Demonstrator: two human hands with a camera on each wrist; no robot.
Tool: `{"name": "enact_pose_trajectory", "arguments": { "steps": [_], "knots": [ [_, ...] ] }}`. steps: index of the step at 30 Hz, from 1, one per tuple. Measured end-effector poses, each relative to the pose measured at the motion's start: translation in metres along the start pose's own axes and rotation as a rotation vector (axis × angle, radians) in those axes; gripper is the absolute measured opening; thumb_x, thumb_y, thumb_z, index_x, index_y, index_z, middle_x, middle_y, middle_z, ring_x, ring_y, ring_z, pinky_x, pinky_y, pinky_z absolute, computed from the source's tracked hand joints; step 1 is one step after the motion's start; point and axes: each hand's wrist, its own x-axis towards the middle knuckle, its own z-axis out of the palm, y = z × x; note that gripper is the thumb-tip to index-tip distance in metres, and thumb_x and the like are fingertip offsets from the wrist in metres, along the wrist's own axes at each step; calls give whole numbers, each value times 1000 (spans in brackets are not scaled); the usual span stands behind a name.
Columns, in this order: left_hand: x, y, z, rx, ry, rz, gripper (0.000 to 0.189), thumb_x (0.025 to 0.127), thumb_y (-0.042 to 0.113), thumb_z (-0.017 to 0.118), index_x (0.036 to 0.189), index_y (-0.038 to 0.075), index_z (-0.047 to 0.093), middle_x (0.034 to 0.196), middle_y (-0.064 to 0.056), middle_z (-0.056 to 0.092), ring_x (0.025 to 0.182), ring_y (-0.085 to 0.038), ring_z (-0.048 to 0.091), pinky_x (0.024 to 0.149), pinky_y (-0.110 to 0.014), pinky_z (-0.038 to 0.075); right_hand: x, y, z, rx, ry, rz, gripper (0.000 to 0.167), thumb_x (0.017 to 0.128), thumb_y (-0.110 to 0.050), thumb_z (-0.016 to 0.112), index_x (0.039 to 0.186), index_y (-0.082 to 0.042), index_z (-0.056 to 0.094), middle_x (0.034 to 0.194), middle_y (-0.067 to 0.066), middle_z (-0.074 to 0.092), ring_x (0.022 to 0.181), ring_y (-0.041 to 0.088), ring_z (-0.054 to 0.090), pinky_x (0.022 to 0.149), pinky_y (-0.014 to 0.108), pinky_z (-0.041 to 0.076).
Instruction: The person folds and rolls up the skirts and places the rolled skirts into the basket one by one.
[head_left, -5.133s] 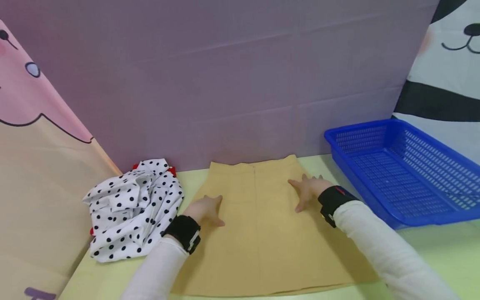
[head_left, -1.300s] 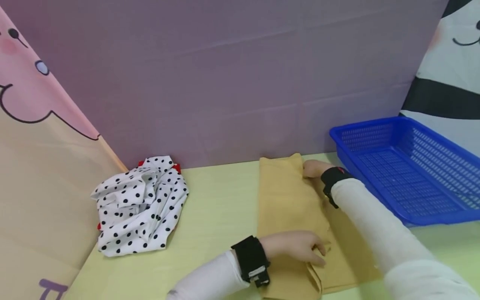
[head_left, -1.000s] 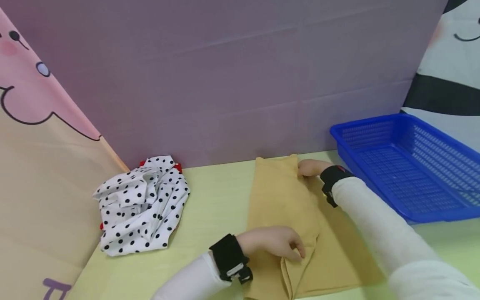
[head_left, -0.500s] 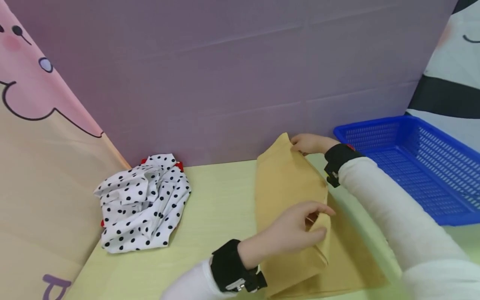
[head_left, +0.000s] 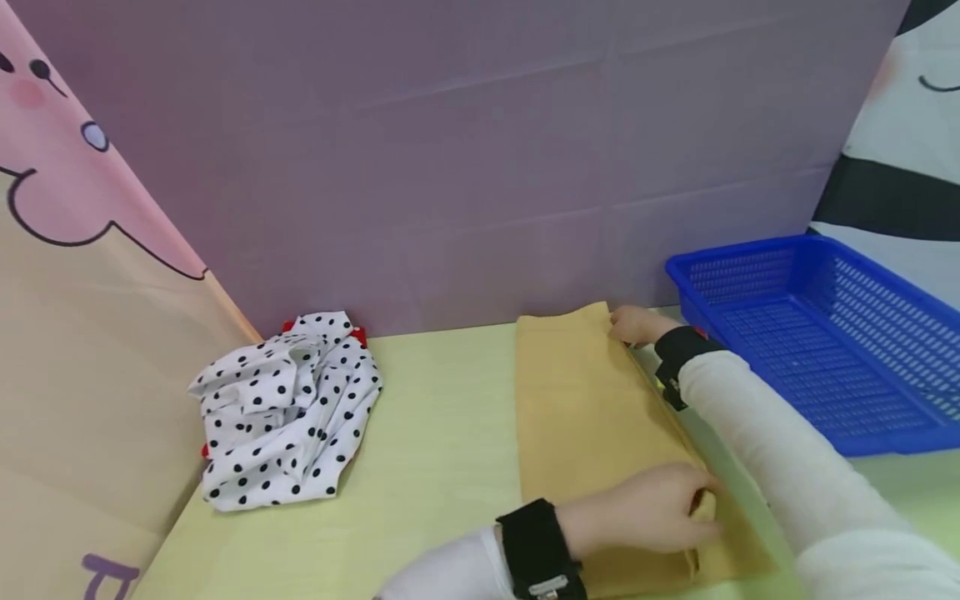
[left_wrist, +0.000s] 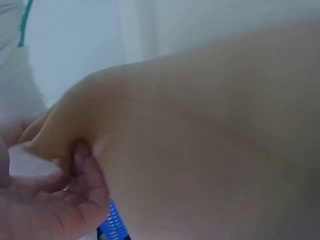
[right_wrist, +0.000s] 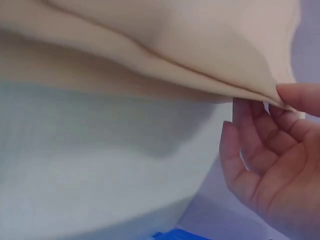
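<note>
A mustard-yellow skirt (head_left: 585,400) lies folded lengthwise on the table, its waist end toward the back wall. My left hand (head_left: 645,508) grips the folded-over edge near the hem, fingers curled round the cloth; a fold bulges between thumb and fingers. At the waist corner my right hand (head_left: 637,323) holds the fabric. The right wrist view shows the thumb and fingers of that hand (right_wrist: 280,165) pinching layered edges, slightly raised over the pale surface. In the left wrist view, cloth fills most of the picture beside the curled fingers (left_wrist: 92,185).
A crumpled white cloth with black dots (head_left: 288,408) and bits of red lies at the left. The blue perforated basket (head_left: 825,350) stands at the right, close to my right forearm. A purple-grey wall sheet (head_left: 420,167) rises behind the pale green table (head_left: 442,417).
About five seconds ago the skirt lay spread flat under both hands; now its left half is folded over rightward. Since half a second ago, the waist corner came down and my left hand moved right and down.
</note>
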Motion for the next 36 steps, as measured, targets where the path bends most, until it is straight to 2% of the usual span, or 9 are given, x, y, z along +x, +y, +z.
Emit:
{"name": "enact_pose_trajectory", "arguments": {
  "steps": [4, 6, 9, 14, 17, 21, 26, 30, 36],
  "knots": [
    [9, 2, 16, 17, -85, -45, 28, 91, 29, 59, 70, 14, 49, 55, 11, 41, 50, 3, 41, 53, -5, 33, 79, 99, 37, -60, 85, -24, 16, 78, -19, 51, 64, -14, 47, 59, 1, 48, 46, 15, 49, 42, 30, 43],
    [13, 3, 23, 41, -127, -78, 29, 92, 32, 59, 71, 16, 48, 57, 11, 44, 51, 2, 43, 51, -7, 34, 94, 119, 46, -81, 116, -66, 22, 78, -22, 53, 59, -19, 43, 54, -3, 47, 43, 14, 47, 42, 29, 40],
    [18, 4, 32, 104, -187, -93, 24, 91, 36, 59, 79, 17, 51, 63, 13, 48, 54, 3, 46, 52, -6, 34, 92, 128, 51, -115, 147, -119, 27, 82, -23, 54, 57, -18, 42, 54, -3, 45, 46, 15, 44, 45, 31, 36],
    [19, 2, 40, 158, -257, -75, 23, 89, 37, 62, 83, 18, 51, 64, 14, 46, 52, 5, 43, 51, -6, 34, 62, 102, 43, -74, 160, -136, 36, 85, -36, 58, 56, -22, 41, 53, -7, 43, 47, 10, 40, 46, 26, 33],
    [17, -1, 39, 168, -313, -43, 28, 91, 33, 60, 75, 15, 46, 63, 11, 36, 52, 2, 35, 51, -7, 30, 8, 41, 21, 3, 102, -132, 37, 85, -35, 59, 57, -20, 41, 55, -8, 40, 50, 9, 38, 50, 25, 32],
    [13, -4, 36, 260, -392, -8, 27, 94, 28, 57, 74, 15, 44, 68, 8, 34, 60, -1, 33, 55, -8, 25, -60, -39, -2, 78, -1, -79, 33, 86, -15, 56, 57, -15, 40, 55, -6, 41, 51, 9, 38, 54, 24, 32],
    [4, -5, 29, 296, -442, -65, 25, 94, 22, 57, 73, 16, 47, 68, 7, 36, 61, -4, 34, 56, -11, 26, -67, -54, -2, 60, 2, -48, 36, 91, -15, 55, 58, -14, 40, 54, -7, 41, 50, 8, 37, 55, 23, 32],
    [-6, -3, 27, 430, -349, -67, 24, 91, 22, 62, 67, 20, 54, 65, 11, 43, 60, -2, 39, 56, -10, 30, -63, -51, 5, 46, 110, -89, 35, 87, -15, 61, 57, -13, 42, 54, -6, 37, 51, 10, 35, 54, 24, 30],
    [-12, -2, 27, 580, -298, -9, 16, 96, 27, 53, 84, 30, 64, 99, 17, 49, 85, 0, 40, 73, -14, 30, -55, -44, 14, 23, 264, -188, 36, 80, -10, 69, 58, -13, 40, 54, -7, 34, 52, 11, 34, 55, 26, 28]
  ]
}}
